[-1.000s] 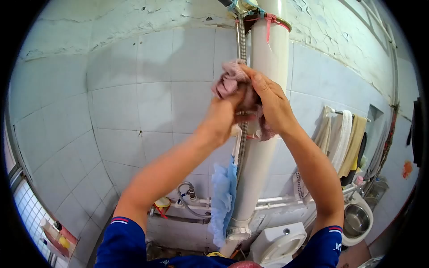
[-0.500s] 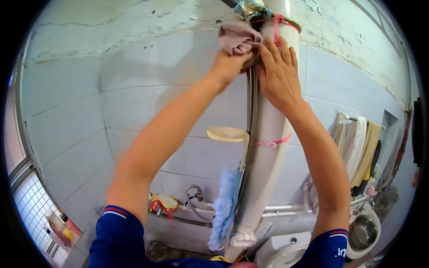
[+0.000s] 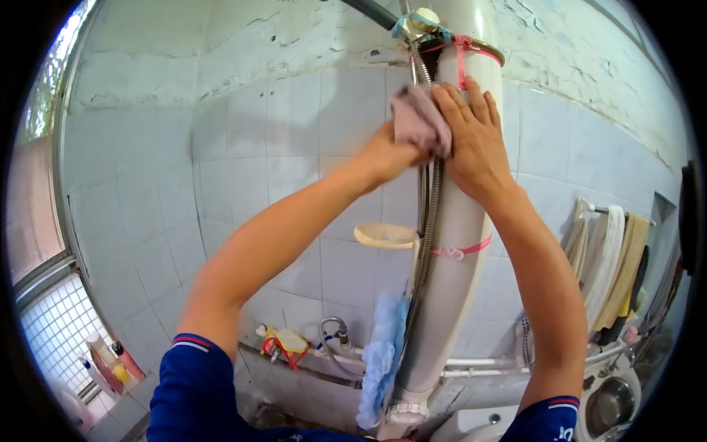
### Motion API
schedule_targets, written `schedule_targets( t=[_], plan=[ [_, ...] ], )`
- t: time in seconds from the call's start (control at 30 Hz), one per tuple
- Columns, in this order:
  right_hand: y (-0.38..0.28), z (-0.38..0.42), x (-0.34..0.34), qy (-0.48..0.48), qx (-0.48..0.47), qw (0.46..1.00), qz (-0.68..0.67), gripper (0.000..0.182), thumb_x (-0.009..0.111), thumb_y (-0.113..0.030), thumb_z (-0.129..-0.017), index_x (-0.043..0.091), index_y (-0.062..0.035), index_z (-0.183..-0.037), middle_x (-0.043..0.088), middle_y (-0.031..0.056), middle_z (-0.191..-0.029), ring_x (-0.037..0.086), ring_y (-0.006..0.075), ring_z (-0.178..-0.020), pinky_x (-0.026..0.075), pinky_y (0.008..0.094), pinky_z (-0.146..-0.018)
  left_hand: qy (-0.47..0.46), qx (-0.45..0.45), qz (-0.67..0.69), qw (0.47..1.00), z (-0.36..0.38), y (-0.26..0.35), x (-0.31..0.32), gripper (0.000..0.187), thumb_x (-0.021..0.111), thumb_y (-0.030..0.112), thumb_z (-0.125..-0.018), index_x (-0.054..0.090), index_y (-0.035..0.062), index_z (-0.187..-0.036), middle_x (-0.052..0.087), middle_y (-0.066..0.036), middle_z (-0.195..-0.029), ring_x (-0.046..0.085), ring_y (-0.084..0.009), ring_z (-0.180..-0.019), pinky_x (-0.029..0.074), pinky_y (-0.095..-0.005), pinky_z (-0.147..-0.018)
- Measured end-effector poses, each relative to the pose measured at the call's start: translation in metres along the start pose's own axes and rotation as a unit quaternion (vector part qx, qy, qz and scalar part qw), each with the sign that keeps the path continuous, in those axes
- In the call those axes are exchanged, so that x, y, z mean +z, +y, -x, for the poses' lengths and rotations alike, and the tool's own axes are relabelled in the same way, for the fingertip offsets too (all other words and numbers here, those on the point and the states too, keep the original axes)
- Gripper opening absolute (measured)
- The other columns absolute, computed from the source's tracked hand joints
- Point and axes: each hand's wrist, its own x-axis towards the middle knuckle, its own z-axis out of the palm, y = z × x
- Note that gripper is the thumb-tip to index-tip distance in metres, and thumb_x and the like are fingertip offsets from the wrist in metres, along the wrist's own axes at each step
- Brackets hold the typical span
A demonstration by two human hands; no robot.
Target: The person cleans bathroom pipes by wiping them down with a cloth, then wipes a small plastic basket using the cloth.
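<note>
A crumpled mauve cloth [image 3: 421, 121] is bunched in my left hand [image 3: 392, 156], whose fingers are partly hidden behind it. It lies against the metal shower hose [image 3: 436, 199] and the thin rail beside the big white pipe [image 3: 456, 221]. My right hand [image 3: 475, 136] rests on the upper part of that pipe, fingers stretched upward and slightly apart, just right of the cloth. Above the fingertips a pink tie [image 3: 462, 59] circles the pipe. Higher up, a shower fitting [image 3: 422, 22] has blue strips wrapped round it.
Below my left forearm a cream soap dish [image 3: 385, 235] sticks out, with a blue mesh [image 3: 379, 353] hanging under it. A tap [image 3: 340, 335] is low on the tiled wall. Towels [image 3: 615, 258] hang at right above a sink [image 3: 589, 427]. Bottles [image 3: 110, 365] stand by the window.
My left hand has brought the cloth lower along the hose and rail, and the cloth has changed shape. My right hand stays on the pipe. The view has shifted slightly.
</note>
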Motion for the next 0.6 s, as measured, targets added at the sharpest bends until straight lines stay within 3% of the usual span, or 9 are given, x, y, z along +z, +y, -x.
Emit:
schedule_targets(
  t=[0.13,0.27,0.3,0.33,0.37,0.43,0.47,0.57,0.6],
  plan=[
    [-0.001,0.002,-0.003,-0.008,-0.01,1.0,0.019,0.057,0.056,-0.005,-0.082,0.045,-0.0087,-0.137,0.05,0.0144,-0.138,0.031,0.037,-0.138,0.021,0.0508,-0.115,-0.1,-0.046,-0.163,0.981,0.012,0.021,-0.03,0.049,0.067,0.009,-0.075,0.057,0.0022,-0.123,0.066,-0.011,-0.111,0.062,-0.0202,-0.106,0.05,-0.0346,-0.088],
    [0.0,0.002,0.005,0.001,-0.003,1.0,0.028,0.051,0.055,-0.004,-0.083,0.049,-0.0086,-0.133,0.052,0.0134,-0.137,0.032,0.0356,-0.139,0.022,0.0505,-0.115,0.068,0.272,-0.236,0.93,-0.045,0.049,-0.057,0.047,0.067,0.011,-0.077,0.055,0.0004,-0.12,0.064,-0.019,-0.11,0.063,-0.0327,-0.103,0.049,-0.0379,-0.089],
    [0.0,0.002,0.005,-0.003,-0.002,0.999,0.034,0.049,0.056,-0.004,-0.083,0.05,-0.0085,-0.131,0.052,0.0132,-0.137,0.032,0.0353,-0.139,0.023,0.0505,-0.115,0.101,0.41,-0.312,0.851,-0.072,0.051,-0.072,0.044,0.066,0.011,-0.077,0.053,0.0012,-0.118,0.06,-0.02,-0.112,0.06,-0.0384,-0.099,0.05,-0.0428,-0.087],
    [0.0,0.002,0.005,-0.002,-0.003,0.999,0.033,0.049,0.056,-0.004,-0.083,0.05,-0.0085,-0.131,0.052,0.0132,-0.137,0.032,0.0353,-0.139,0.023,0.0505,-0.115,0.156,0.537,-0.439,0.703,-0.086,0.067,-0.073,0.045,0.066,0.011,-0.077,0.051,0.0023,-0.118,0.054,-0.02,-0.118,0.057,-0.0411,-0.098,0.05,-0.047,-0.083],
    [0.001,0.002,0.004,0.002,-0.004,1.0,0.03,0.046,0.056,-0.004,-0.083,0.052,-0.0082,-0.129,0.052,0.013,-0.137,0.032,0.0351,-0.139,0.023,0.0505,-0.115,0.14,0.479,-0.434,0.75,-0.093,0.077,-0.072,0.049,0.06,0.005,-0.078,0.049,0.0023,-0.125,0.05,-0.022,-0.129,0.051,-0.046,-0.109,0.044,-0.0453,-0.096],
    [0.001,0.002,0.003,0.004,-0.005,1.0,0.026,0.044,0.056,-0.004,-0.083,0.054,-0.0078,-0.126,0.052,0.0128,-0.137,0.032,0.0349,-0.139,0.023,0.0505,-0.115,0.163,0.33,-0.44,0.819,-0.094,0.089,-0.053,0.047,0.055,0.03,-0.087,0.049,0.0072,-0.128,0.044,-0.03,-0.137,0.057,-0.0432,-0.111,0.045,-0.0468,-0.095],
    [0.001,0.002,0.002,0.005,-0.008,1.0,0.021,0.041,0.057,-0.004,-0.082,0.056,-0.0074,-0.123,0.052,0.0129,-0.136,0.032,0.0348,-0.139,0.023,0.0503,-0.115,0.119,0.33,-0.517,0.781,-0.092,0.08,-0.045,0.044,0.061,0.014,-0.079,0.051,0.0023,-0.121,0.047,-0.021,-0.129,0.057,-0.0428,-0.103,0.051,-0.0492,-0.083],
    [0.002,0.003,0.003,0.007,-0.012,1.0,0.014,0.036,0.058,-0.005,-0.082,0.06,-0.0072,-0.118,0.053,0.013,-0.136,0.032,0.0346,-0.139,0.023,0.0501,-0.115,0.112,0.339,-0.561,0.747,-0.103,0.064,-0.046,0.041,0.059,0.012,-0.077,0.057,0.0082,-0.118,0.058,-0.024,-0.12,0.06,-0.0394,-0.102,0.051,-0.0474,-0.082],
    [0.003,0.004,0.004,0.006,-0.012,1.0,0.012,0.033,0.058,-0.005,-0.082,0.061,-0.0074,-0.115,0.053,0.013,-0.136,0.032,0.0345,-0.139,0.023,0.05,-0.115,0.092,0.258,-0.586,0.763,-0.102,0.081,-0.052,0.039,0.059,0.014,-0.078,0.059,0.008,-0.116,0.062,-0.023,-0.113,0.062,-0.0382,-0.097,0.051,-0.047,-0.079]
  ],
)
